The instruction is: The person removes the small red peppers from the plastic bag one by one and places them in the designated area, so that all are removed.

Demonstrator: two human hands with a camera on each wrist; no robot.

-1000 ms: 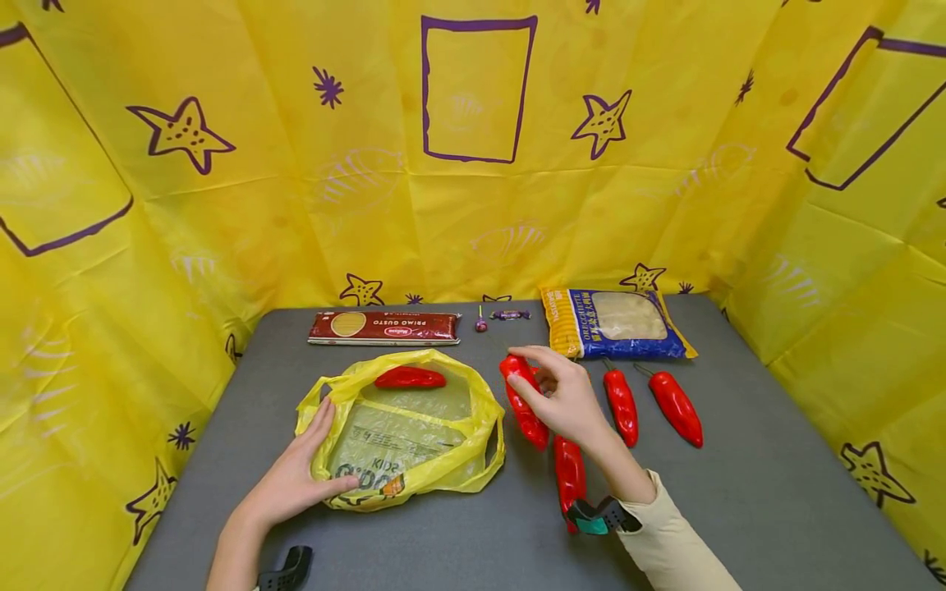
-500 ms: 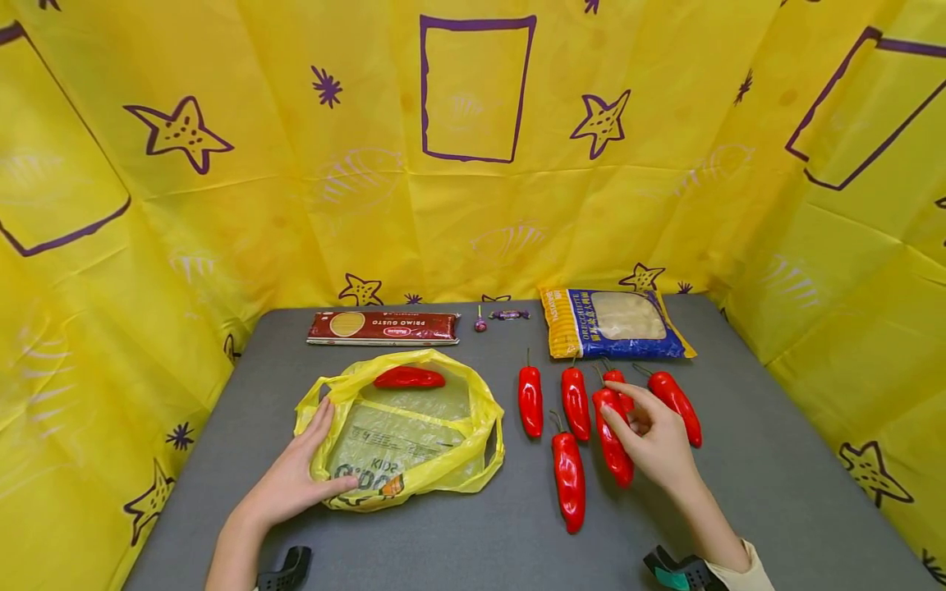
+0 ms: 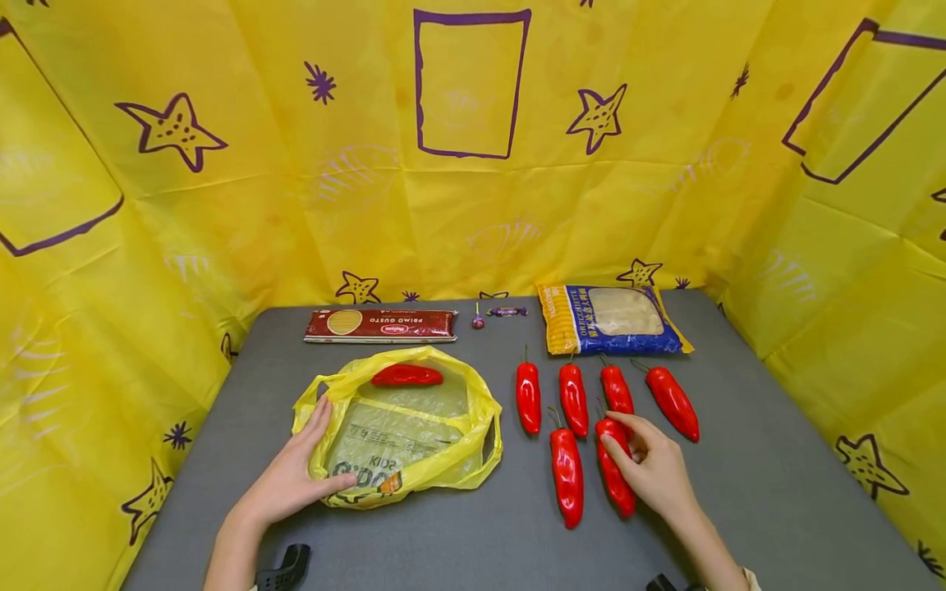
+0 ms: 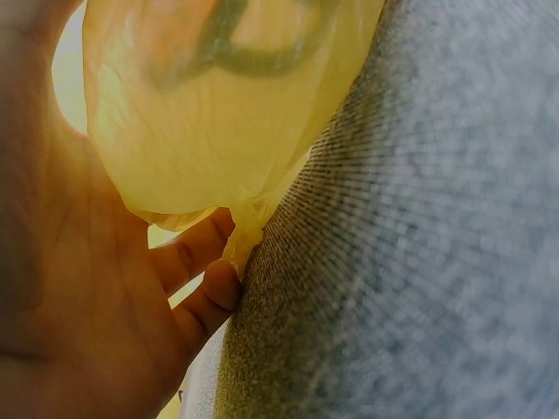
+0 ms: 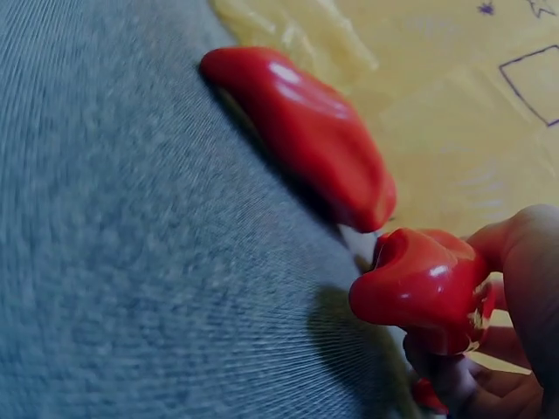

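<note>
My left hand lies against the left side of a yellow plastic bag, its fingers along the rim and its thumb over the front wall. The bag lies with its mouth toward me; a red chili pepper is inside at the far end. In the left wrist view, fingertips touch the yellow film near the table. My right hand pinches another red chili pepper near its stem end, low over the table. A glossy pepper lies just to its left.
Behind the right hand, several red peppers lie in a row. A blue and yellow pasta bag, a brown pasta pack, a lollipop and a wrapped candy line the back. Yellow fabric surrounds the table.
My right hand has carried its pepper rightward from beside the bag, then down toward the front, uncovering peppers behind. My left hand has stayed at the bag.
</note>
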